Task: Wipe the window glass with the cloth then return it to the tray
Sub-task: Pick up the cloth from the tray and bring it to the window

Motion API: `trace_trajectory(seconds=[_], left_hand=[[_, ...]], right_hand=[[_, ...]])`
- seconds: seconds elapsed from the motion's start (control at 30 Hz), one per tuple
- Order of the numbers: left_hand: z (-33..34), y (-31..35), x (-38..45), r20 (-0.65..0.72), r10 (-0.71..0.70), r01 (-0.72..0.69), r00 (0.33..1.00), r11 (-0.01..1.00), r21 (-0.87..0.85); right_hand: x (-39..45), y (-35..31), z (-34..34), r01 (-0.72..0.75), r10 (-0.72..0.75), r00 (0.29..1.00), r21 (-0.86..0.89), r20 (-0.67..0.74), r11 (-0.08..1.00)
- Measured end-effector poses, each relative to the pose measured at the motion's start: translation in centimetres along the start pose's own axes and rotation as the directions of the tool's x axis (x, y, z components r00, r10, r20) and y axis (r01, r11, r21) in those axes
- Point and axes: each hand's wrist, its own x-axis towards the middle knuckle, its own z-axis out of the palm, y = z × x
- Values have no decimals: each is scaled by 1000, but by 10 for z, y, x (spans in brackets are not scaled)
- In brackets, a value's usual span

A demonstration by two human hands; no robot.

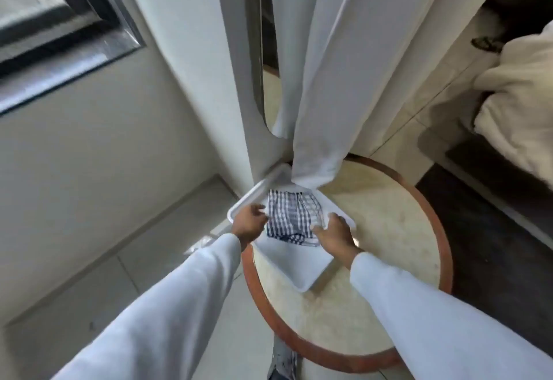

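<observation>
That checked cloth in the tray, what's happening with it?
A person in white sleeves is bent over a round table. Both hands are at the checked cloth, which lies in a white tray on the table: the left hand at its left edge, the right hand at its right edge. A curtain's end hangs onto the tray's far end. The window is up to the left. Whether the cloth is being picked up or set down cannot be told.

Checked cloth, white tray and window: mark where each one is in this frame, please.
checked cloth point(291, 215), head view, on the middle of its folded top face.
white tray point(302, 263), head view, on its bare floor near the front corner.
window point(39, 5), head view, on the glass pane.
</observation>
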Motion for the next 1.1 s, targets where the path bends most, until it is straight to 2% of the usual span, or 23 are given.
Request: trace_trajectory(seconds=[0.07,0.2,0.3,0.37,0.47,0.63,0.8,0.93,1.03,1.1], left_hand=[[7,-3,24,-46,19,-17,999,999,50],[20,-5,50,-44,-8,12,999,997,82],[24,-7,62,-32,14,-10,999,992,122],[23,-11,70,-20,47,-44,999,988,150],[2,-6,60,-18,102,-98,995,981,166],[-75,33,18,-72,227,-212,971,961,180],[-206,115,-83,-130,342,-328,931,937,118],[-327,179,-211,-216,426,-415,878,905,99],[-402,214,-312,-307,491,-503,815,863,45],[-448,233,-384,-368,557,-569,745,818,86]], right_hand=[[22,-1,14,-58,59,998,36,-24,998],[52,-11,38,-76,83,988,57,-128,995],[64,-17,52,-105,111,987,57,-116,993],[68,-18,58,-106,119,988,121,-101,987],[54,-31,58,-40,60,994,206,-93,978],[-1,-94,45,233,-216,972,239,-93,943],[-85,-222,-1,432,-405,902,368,-152,823],[-181,-344,-64,546,-524,830,474,-193,690],[-257,-427,-111,639,-639,735,548,-228,540],[-314,-480,-137,722,-726,635,537,-265,435]])
